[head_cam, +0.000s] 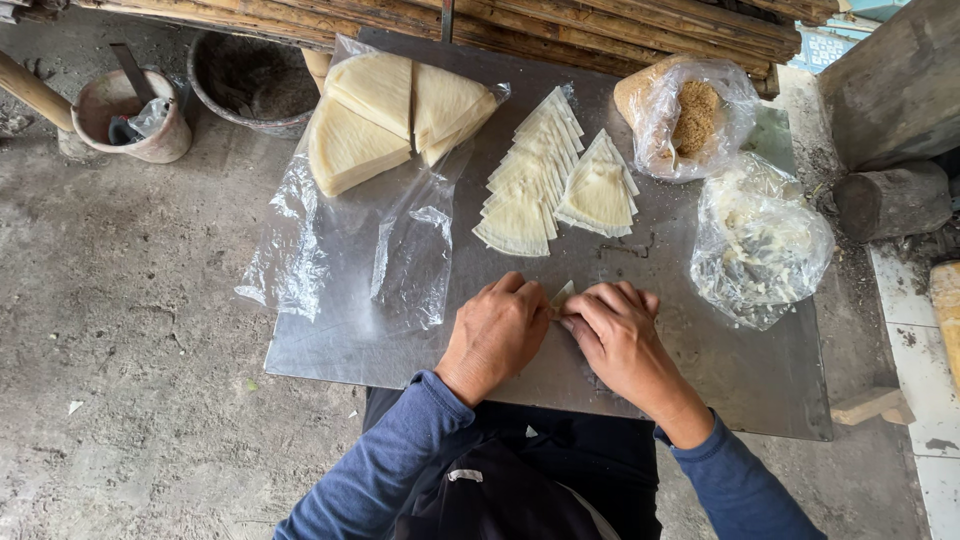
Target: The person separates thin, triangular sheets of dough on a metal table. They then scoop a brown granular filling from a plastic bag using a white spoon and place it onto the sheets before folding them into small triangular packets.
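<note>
My left hand (497, 335) and my right hand (620, 338) rest side by side on a metal sheet (400, 345), fingers curled over a small pale piece of dough wrapper (562, 293) that peeks out between them. Both hands press on it. Just beyond the hands lie two fanned rows of folded triangular wrappers (530, 180). Farther back, thick stacks of wedge-shaped wrapper sheets (375, 115) sit on clear plastic film (340, 250).
A plastic bag with brown crumbly filling (690, 115) and another bag of whitish filling (760, 245) lie at the right. Two clay pots (135, 115) stand on the concrete floor at the left. Bamboo poles (560, 25) run along the back. A log (890, 200) lies at right.
</note>
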